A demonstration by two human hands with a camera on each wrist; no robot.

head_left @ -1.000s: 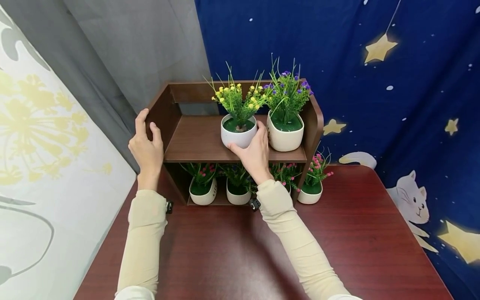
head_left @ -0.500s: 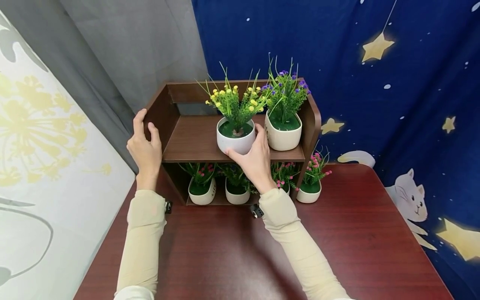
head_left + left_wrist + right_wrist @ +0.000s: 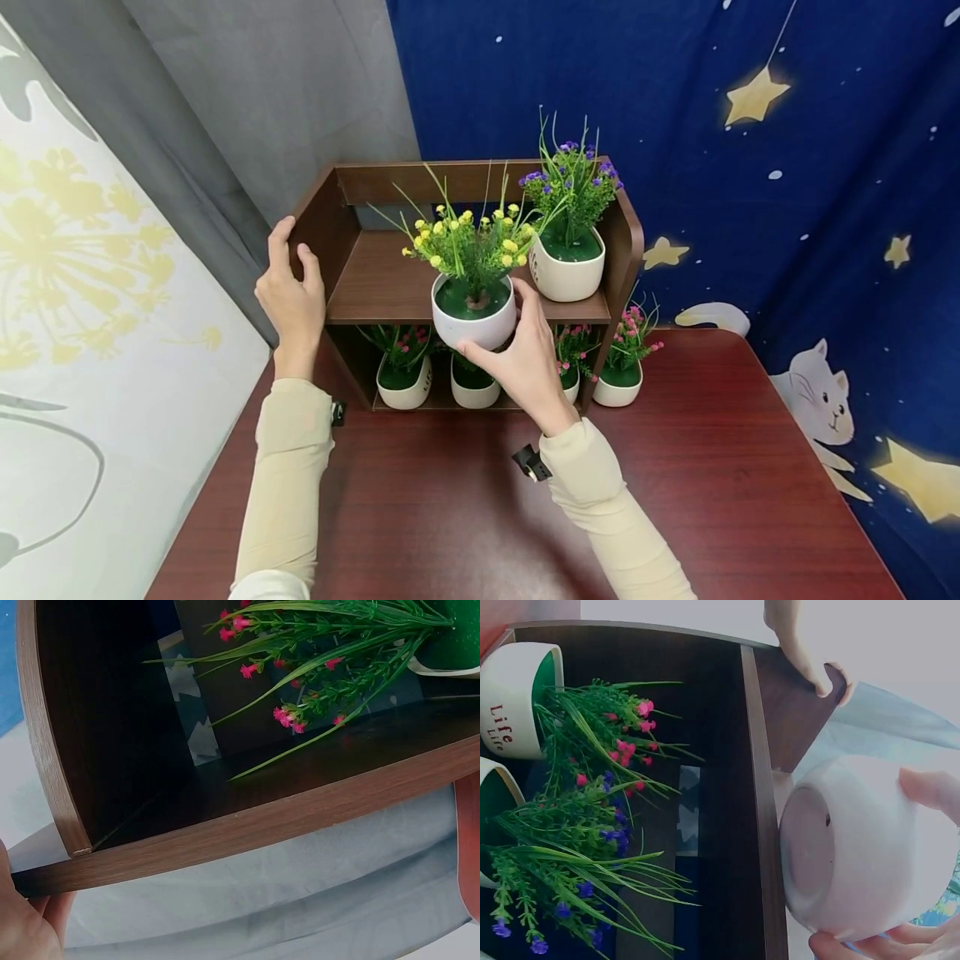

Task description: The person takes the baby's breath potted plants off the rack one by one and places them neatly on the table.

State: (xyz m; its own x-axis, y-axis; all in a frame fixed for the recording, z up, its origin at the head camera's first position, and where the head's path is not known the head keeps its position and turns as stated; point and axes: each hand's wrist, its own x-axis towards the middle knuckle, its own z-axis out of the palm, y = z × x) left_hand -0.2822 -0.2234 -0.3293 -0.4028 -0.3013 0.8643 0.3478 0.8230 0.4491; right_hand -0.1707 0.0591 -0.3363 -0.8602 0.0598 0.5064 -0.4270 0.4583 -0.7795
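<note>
A white round pot of yellow flowers is gripped by my right hand, thumb at the front and fingers around its right side. It hangs tilted before the upper board of a brown two-tier shelf. The right wrist view shows the pot's underside, off the board. My left hand holds the shelf's left side panel, fingers outside and thumb inside; its grip also appears in the right wrist view. A cream pot of purple flowers stands at the upper tier's right end.
Cream pots with pink and purple flowers fill much of the lower tier. Another pink-flowered pot stands on the red-brown table, just right of the shelf. Grey and blue curtains hang behind; a white patterned panel rises at left.
My right hand has drawn the yellow-flowered pot off the upper board toward me, lower in the view and away from the purple-flowered pot. The left hand stays on the side panel.
</note>
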